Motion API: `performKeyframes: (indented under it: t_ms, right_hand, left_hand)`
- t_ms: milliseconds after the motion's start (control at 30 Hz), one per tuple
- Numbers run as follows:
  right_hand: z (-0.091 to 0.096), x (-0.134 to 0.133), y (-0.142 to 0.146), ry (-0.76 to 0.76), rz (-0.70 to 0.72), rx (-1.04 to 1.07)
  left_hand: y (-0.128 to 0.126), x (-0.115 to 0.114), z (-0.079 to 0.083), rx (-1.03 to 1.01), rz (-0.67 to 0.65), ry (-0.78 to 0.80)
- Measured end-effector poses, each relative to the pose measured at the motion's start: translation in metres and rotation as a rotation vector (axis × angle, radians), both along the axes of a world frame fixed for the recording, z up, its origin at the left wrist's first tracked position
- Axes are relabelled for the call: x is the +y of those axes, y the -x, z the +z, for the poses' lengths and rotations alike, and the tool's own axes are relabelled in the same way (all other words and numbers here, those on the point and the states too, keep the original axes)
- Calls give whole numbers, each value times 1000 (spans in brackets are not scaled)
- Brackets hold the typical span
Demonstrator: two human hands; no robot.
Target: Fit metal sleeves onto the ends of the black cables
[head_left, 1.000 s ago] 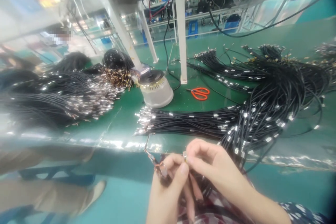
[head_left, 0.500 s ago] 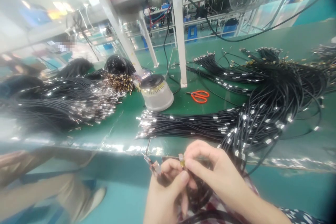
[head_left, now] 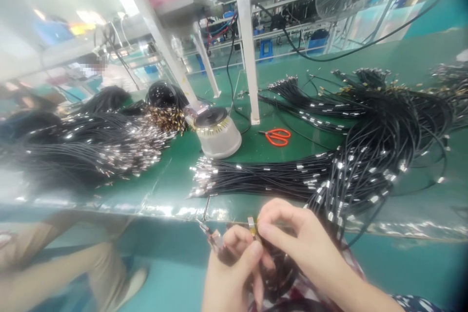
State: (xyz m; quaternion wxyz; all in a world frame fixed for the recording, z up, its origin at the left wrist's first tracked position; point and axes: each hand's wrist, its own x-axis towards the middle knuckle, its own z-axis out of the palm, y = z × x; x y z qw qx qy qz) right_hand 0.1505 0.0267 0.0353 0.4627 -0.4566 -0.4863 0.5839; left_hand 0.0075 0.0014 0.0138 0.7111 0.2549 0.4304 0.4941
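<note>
My left hand (head_left: 237, 263) is closed around a black cable, with a silver connector (head_left: 251, 223) upright between thumb and forefinger. A bit of yellow shows just below the connector's silver end. My right hand (head_left: 296, 229) pinches with thumb and forefinger right beside the connector; its fingertips hide what is between them. A small metal-tipped tool (head_left: 205, 230), perhaps pliers or tweezers, sticks out to the left of my left hand, its lower part hidden. Dark looped cable (head_left: 281, 273) hangs below both hands over my lap.
A bundle of black cables (head_left: 256, 175) with silver ends lies across the green table (head_left: 175, 170). Orange-handled scissors (head_left: 278, 137) and a white round tub (head_left: 220, 141) sit behind it. More cables (head_left: 109, 136) are piled at left. A seated person's leg (head_left: 84, 263) is at lower left.
Both hands keep nearly the same hold on the connector. The view has shifted slightly, and the other person's hand at the left has moved out of sight.
</note>
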Motion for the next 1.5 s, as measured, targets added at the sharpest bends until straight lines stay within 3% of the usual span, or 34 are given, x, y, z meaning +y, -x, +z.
performKeyframes:
  t_ms: [133,300,533,800,1033,1233,1400,1500]
  right_hand:
    - [2,0,3,6,-15,16]
    - [-1,1,8,92,47,186]
    - [-3,9,4,211,215,268]
    - [-10,17,2,189,278,288]
    - [-4,5,2,-9,33,-96]
    - [-2,-1,-1,-77,-10,-220]
    - [-4,-4,-2,-106,-38,-260]
    - [-6,-8,-2,-241,-88,-364]
  left_hand:
    - [-4,-2,4,3,48,0]
    - [-7,-5,3,-31,94,-1]
    - [-3,-5,-5,-161,8,23]
    - [2,-3,-7,-187,-72,14]
    - [-2,-3,1,-20,22,-2]
    - [-7,-5,-1,208,121,7]
    - [-10,-5,-4,273,138,4]
    - [-10,-4,-4,277,136,11]
